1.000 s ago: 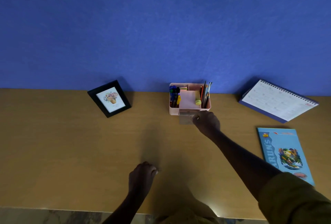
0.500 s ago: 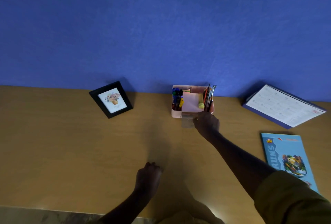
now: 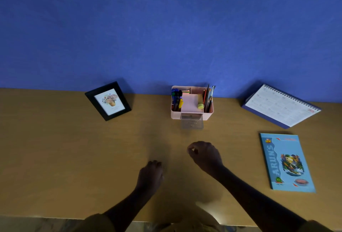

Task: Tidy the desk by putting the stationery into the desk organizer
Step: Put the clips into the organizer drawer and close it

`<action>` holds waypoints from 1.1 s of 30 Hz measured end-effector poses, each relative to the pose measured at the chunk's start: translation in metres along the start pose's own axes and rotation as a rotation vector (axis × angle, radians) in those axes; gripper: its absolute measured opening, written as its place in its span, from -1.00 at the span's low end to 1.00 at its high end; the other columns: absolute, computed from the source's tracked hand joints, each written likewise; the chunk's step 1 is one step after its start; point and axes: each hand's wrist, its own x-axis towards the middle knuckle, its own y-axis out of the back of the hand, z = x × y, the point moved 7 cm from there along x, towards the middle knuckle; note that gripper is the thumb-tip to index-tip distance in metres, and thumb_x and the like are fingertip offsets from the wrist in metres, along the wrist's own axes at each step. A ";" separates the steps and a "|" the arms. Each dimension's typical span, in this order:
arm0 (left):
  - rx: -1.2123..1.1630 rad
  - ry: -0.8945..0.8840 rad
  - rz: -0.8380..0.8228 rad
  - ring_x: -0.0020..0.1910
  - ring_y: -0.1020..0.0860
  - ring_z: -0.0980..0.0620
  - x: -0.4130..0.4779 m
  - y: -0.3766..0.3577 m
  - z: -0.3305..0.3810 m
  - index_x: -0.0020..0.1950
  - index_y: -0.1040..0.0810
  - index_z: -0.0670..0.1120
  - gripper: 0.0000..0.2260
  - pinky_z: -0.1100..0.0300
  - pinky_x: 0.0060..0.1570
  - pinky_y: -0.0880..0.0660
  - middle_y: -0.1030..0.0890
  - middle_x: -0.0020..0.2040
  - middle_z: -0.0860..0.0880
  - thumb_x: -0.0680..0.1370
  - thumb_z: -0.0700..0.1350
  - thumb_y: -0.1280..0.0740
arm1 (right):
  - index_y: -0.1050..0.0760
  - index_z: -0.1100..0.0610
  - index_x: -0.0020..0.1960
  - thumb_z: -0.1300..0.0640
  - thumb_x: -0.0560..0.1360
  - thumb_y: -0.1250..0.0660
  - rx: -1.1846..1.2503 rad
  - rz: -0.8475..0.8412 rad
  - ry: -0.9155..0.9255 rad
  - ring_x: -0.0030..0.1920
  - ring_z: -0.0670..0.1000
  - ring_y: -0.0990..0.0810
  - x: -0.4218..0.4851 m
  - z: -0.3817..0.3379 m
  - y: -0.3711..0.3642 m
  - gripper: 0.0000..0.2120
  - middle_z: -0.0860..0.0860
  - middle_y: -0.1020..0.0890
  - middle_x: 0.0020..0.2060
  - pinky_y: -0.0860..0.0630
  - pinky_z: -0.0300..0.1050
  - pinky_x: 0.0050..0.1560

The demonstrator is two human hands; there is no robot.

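A pink desk organizer (image 3: 174, 115) stands at the back of the wooden desk against the blue wall. It holds markers and pens (image 3: 176, 99) on the left, a pink note pad (image 3: 189, 103) in the middle, a yellow-green eraser (image 3: 200, 106), and pencils (image 3: 208, 98) on the right. Its small clear drawer (image 3: 192, 122) sticks out at the front. My right hand (image 3: 205, 154) hovers over the desk well in front of the drawer, fingers curled with thumb and forefinger close, nothing visible in them. My left hand (image 3: 150, 176) rests on the desk as a loose fist.
A black picture frame (image 3: 108, 100) leans at the back left. A spiral desk calendar (image 3: 281, 105) stands at the back right. A light-blue book (image 3: 286, 162) lies flat on the right. The desk's front edge (image 3: 55, 217) runs along the bottom.
My right hand has pulled back from the organizer's drawer toward me, leaving the drawer partly out. My left hand has stayed in about the same spot.
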 end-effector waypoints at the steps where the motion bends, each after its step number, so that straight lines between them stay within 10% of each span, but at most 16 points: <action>1: -0.036 0.011 -0.009 0.21 -0.58 -0.03 0.001 0.004 0.002 0.29 -0.57 -0.08 -0.77 0.07 0.05 -0.57 -0.61 0.22 -0.04 0.69 -0.05 -0.25 | -0.69 -0.05 0.15 -0.05 0.68 -0.35 0.010 -0.039 0.032 -0.14 -0.21 -0.65 -0.004 -0.003 -0.006 -0.83 -0.14 -0.75 0.06 -0.61 -0.28 -0.18; 6: -0.184 -0.027 0.036 0.10 -0.57 0.03 0.011 0.036 0.025 0.12 -0.57 -0.03 -0.88 0.13 -0.07 -0.48 -0.59 0.07 0.03 0.65 -0.04 -0.31 | -0.60 -0.03 0.42 0.03 0.66 -0.43 0.070 -0.135 0.200 0.06 -0.15 -0.68 -0.016 -0.020 -0.020 -0.67 -0.09 -0.71 0.23 -0.62 -0.26 0.01; 15: -0.375 -0.120 0.249 -0.08 -0.53 0.20 0.038 0.084 0.048 0.11 -0.62 0.01 -0.91 0.37 -0.21 -0.32 -0.61 -0.02 0.11 0.64 -0.03 -0.37 | -0.70 0.07 0.14 0.15 0.67 -0.41 0.064 -0.055 0.222 -0.06 -0.13 -0.71 0.004 -0.018 0.009 -0.89 -0.05 -0.75 0.03 -0.71 -0.17 -0.02; 23: -1.733 0.682 -0.064 0.05 -0.74 -0.12 0.064 0.059 0.029 0.19 -0.69 -0.18 -0.70 -0.04 0.08 -0.69 -0.77 0.02 -0.14 0.69 0.03 -0.35 | -0.70 0.06 -0.01 0.12 0.67 -0.39 0.001 0.180 0.080 -0.16 -0.09 -0.67 0.056 0.000 0.065 -0.87 -0.07 -0.72 -0.08 -0.56 -0.19 -0.23; 33: -1.962 0.676 -0.143 0.28 -0.63 -0.16 0.087 0.058 0.042 0.46 -0.53 -0.20 -0.34 -0.11 0.36 -0.54 -0.64 0.35 -0.21 0.69 0.33 -0.16 | -0.70 0.06 0.02 0.07 0.62 -0.47 -0.188 0.154 -0.045 -0.20 -0.04 -0.69 0.100 0.016 0.050 -0.93 -0.03 -0.71 -0.12 -0.66 -0.11 -0.24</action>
